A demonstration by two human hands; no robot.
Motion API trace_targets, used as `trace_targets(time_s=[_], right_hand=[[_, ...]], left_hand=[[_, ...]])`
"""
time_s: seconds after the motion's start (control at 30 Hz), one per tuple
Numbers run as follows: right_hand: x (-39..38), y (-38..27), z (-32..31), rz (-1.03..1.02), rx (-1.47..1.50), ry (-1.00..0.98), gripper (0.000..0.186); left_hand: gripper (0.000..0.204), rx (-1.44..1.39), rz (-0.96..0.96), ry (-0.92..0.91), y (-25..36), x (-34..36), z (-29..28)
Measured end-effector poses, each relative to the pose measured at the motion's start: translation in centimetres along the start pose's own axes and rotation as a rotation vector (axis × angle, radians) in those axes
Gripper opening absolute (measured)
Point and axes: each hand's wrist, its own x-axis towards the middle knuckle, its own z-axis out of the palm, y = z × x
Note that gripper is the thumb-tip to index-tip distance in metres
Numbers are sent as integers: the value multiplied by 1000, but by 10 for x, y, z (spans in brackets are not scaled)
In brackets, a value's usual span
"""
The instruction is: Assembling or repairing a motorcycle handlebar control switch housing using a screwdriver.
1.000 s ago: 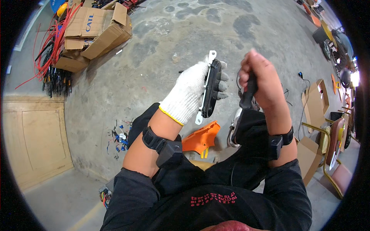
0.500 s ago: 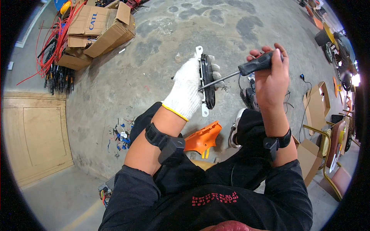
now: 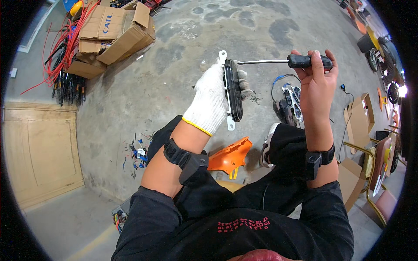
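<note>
In a white knit glove, my left hand (image 3: 208, 98) is wrapped round a long black part with metal mounting tabs (image 3: 235, 91), held upright on its narrow edge above the floor. My bare right hand (image 3: 317, 80) grips the dark handle of a screwdriver (image 3: 300, 61). Its shaft lies nearly level and points left. The tip reaches the upper end of the black part; whether it touches cannot be made out. Below my hands, an orange plastic cover (image 3: 230, 155) lies between my legs.
To the right of my foot lie several black-and-silver parts with a cable (image 3: 291, 102). Blue and white scraps (image 3: 139, 154) are on the floor at left. Cardboard boxes (image 3: 115, 37) and red cables (image 3: 61, 48) stand far left. A chair (image 3: 370, 174) and open cartons (image 3: 359, 117) are at right.
The screwdriver has swung from a slant across the middle of the black part to nearly level at its upper end. My right hand has moved slightly right.
</note>
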Motion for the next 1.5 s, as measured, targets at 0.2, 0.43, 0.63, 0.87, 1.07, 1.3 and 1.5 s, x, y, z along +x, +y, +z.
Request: trace_targets(time_s=[0.2,0.43,0.63,0.87,1.07,1.3,1.5], right_hand=[[-1,0,-1,37,-35,-26,56],[-2,1,0,30,-54,-29,57],[-2,1,2,29,-57,-26,56],[-3,1,3,27,-58,-29,55],[-6,1,4,27,-54,-36,56],[-1,13,-2,121,-89,55,58],[14,13,-11,410,-135,25,45]], left_hand=[[37,-14,-25,-45,-1,-1,0],[38,43,-8,-38,-1,-6,4],[30,-29,-28,-14,-2,-4,2],[40,22,-16,-46,-4,-2,-3],[37,31,13,-53,-6,-3,-5],[37,162,198,-15,-8,3,-6],[36,428,469,129,4,1,1]])
